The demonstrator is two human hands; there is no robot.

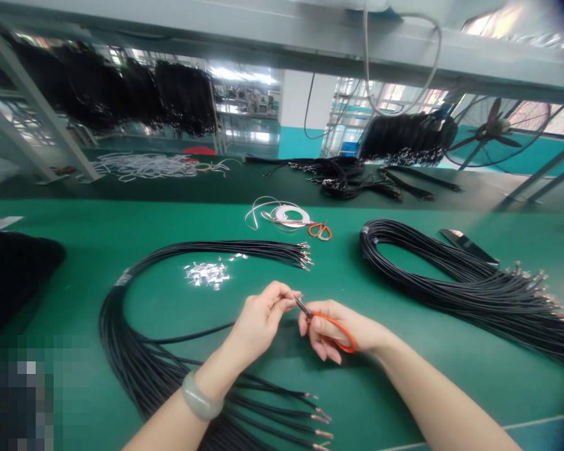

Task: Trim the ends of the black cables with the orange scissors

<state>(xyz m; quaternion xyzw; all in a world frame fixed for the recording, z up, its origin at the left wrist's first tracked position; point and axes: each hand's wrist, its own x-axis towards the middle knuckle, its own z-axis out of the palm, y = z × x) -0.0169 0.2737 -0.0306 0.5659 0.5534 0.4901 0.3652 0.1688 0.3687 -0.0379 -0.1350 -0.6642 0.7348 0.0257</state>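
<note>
My left hand (pixel 264 313) pinches the end of one black cable (pixel 192 333), which runs back to a curved bundle of black cables (pixel 115 326) on the green table. In my right hand (pixel 341 329) are orange-handled scissors (pixel 343 337), their blades pointing at the cable tip by my left fingertips. Stripped ends with thin coloured wires show at the lower middle, below my hands. Other ends of the bundle lie above my left hand, beside a small pile of silvery scraps (pixel 207 274).
On the right lies a looped bundle of black cables (pixel 418 282) with a dark flat tool (pixel 470 245) behind it. A white coil (pixel 293 216) and second orange-handled scissors (pixel 320 231) lie further back. Black material (pixel 19 275) sits at left, under a grey overhead beam (pixel 263 37).
</note>
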